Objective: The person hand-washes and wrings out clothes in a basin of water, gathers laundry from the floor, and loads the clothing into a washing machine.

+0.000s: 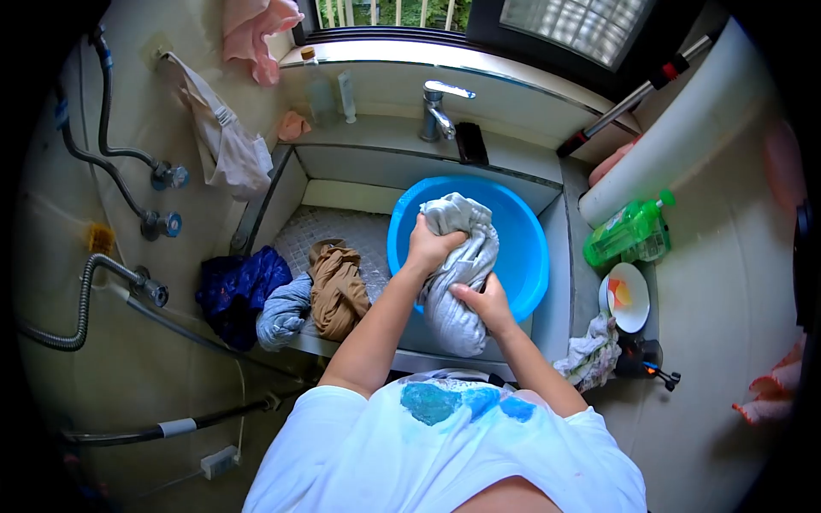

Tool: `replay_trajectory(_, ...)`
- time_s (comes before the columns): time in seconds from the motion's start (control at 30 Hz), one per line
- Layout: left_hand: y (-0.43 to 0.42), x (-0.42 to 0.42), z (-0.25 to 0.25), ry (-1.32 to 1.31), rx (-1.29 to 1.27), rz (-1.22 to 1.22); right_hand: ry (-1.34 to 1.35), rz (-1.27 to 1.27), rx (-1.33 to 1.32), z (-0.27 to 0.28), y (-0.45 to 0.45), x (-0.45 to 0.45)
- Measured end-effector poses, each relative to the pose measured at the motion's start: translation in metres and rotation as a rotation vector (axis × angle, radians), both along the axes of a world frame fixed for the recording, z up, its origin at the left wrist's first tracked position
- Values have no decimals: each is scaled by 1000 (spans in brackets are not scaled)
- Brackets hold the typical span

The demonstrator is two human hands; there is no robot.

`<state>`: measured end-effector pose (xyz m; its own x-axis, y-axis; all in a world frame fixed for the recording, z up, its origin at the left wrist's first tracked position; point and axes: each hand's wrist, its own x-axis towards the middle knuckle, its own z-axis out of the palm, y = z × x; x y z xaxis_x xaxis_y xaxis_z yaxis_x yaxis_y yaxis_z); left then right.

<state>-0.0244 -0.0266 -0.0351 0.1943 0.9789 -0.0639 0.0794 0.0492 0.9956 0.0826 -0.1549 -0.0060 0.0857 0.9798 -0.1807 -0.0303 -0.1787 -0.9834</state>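
A twisted, bunched grey-white cloth garment (462, 295) is held over the blue basin (523, 265), which stands in the sink. My left hand (430, 245) is closed round its upper left part, thumb lying across the fabric. Lower down on the right side, my right hand (486, 303) grips the same garment, its thumb on top and the other fingers partly hidden. The garment's lower end hangs toward the sink's front edge. What the basin holds beneath the cloth is hard to make out.
Dark blue (242, 295), light blue (284, 312) and brown garments (338, 286) lie at the sink's left front. A faucet (434, 115) stands behind the basin. At right are a green bottle (623, 229), a white bowl (631, 309) and a rag (590, 352).
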Motion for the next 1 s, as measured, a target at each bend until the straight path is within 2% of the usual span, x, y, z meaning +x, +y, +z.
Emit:
replay_trajectory(0.07, 11, 1, -34, -1, -4, -17, 97, -40, 95, 5, -7, -3)
replay_trajectory(0.13, -1, -3, -15, 3, -10, -47, 8, -29, 47, 15, -16, -9)
replay_trajectory(0.2, -26, -6, 15, 154, -15, 15, -164, -2, 25, 8, -21, -14)
replay_trajectory(0.27, -34, -5, 10, 144, 20, -33, -252, -69, 38, -12, -20, -16)
replay_trajectory(0.33, -44, -3, 19, 152, 14, -46, -330, -95, -146, -10, -19, -19)
replay_trajectory(0.37, -46, -2, 19, 152, -6, -74, -200, -123, -137, -7, -22, -21)
replay_trajectory(0.4, -46, 0, 17, 149, -7, -95, -202, -144, -141, -4, -25, -20)
replay_trajectory(0.47, -43, 1, 7, -1, -62, -148, 129, -117, -180, 0, -28, -18)
replay_trajectory(0.5, -40, -2, 13, -43, -136, -266, 262, -104, -219, 0, -30, -13)
replay_trajectory(0.53, -43, -6, 18, -39, -134, -270, 420, -99, -291, -1, -35, -8)
replay_trajectory(0.6, -51, -14, 38, -385, -373, -461, 892, -18, -278, -4, -44, 2)
replay_trajectory(0.63, -53, -21, 45, -422, -412, -580, 892, -4, -272, -4, -48, 7)
replay_trajectory(0.7, -62, -35, 54, -349, -425, -550, 1031, -63, -34, -3, -55, 18)
replay_trajectory(0.73, -70, -42, 56, -282, -455, -525, 1030, -35, -38, -5, -61, 26)
replay_trajectory(0.8, -84, -55, 45, -215, -350, -427, 1235, -67, -76, -12, -77, 47)
replay_trajectory(0.83, -91, -60, 41, -102, -304, -337, 1253, -79, -70, -14, -84, 57)
replay_trajectory(0.87, -101, -63, 32, 12, -264, -246, 1258, -64, -82, -15, -94, 67)
replay_trajectory(0.93, -109, -63, -45, 111, 64, -81, 1237, -130, -70, -8, -111, 83)
replay_trajectory(0.97, -129, -58, -30, 218, 109, -55, 1194, -171, -47, -12, -121, 93)
replay_trajectory(1.0, -140, -53, -44, 162, 99, -87, 1285, -53, -89, -5, -129, 104)
